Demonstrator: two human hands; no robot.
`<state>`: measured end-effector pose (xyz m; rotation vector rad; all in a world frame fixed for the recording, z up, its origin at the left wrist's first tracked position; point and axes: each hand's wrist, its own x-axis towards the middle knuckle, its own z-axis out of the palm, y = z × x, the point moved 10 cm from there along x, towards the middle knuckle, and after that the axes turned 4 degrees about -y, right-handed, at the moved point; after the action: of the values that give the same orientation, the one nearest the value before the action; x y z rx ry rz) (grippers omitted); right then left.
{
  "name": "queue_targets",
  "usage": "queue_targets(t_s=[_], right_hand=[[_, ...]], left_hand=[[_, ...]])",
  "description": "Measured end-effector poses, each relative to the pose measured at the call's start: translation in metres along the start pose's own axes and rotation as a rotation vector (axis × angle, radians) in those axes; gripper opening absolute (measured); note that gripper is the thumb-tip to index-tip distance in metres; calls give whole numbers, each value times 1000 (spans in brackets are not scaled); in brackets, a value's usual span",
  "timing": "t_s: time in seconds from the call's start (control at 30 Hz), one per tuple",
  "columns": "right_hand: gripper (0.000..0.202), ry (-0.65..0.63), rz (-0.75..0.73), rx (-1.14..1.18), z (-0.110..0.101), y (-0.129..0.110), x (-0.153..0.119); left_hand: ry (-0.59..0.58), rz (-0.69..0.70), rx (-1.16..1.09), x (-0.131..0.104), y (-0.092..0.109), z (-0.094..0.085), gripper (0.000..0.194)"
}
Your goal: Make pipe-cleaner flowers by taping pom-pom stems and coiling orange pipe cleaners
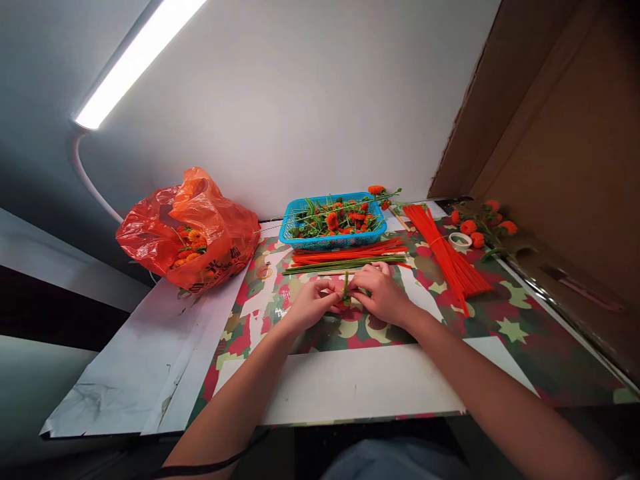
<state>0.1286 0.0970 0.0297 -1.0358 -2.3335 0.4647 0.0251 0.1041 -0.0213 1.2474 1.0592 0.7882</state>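
Observation:
Close together over the middle of the table, my left hand and my right hand both have their fingers pinched on a small pipe cleaner flower. Its green stem points upward, and a bit of orange shows low between the fingertips. Most of the flower is hidden by my fingers. Just beyond my hands lie loose orange pipe cleaners and green pipe cleaners. Behind them stands a blue basket holding several orange flowers with green stems.
At the left sits a red plastic bag with orange flowers inside. A tied bundle of orange pipe cleaners, a tape roll and finished-looking flowers lie right. Cardboard walls the right side; a lamp hangs upper left.

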Motion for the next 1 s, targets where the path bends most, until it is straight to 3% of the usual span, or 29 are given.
queue_targets(t_s=[0.23, 0.5, 0.8, 1.0], right_hand=[[12, -29, -78, -19, -5, -8, 2], [10, 86, -106, 93, -6, -8, -2], [10, 156, -88, 49, -7, -6, -4], [10, 176, -49, 64, -7, -1, -3]], left_hand=[[-137, -38, -35, -1, 1, 8, 20], [-245, -115, -95, -4, -4, 11, 21], [-128, -93, -202, 3, -11, 4, 30], [-31, -57, -127, 2, -8, -1, 36]])
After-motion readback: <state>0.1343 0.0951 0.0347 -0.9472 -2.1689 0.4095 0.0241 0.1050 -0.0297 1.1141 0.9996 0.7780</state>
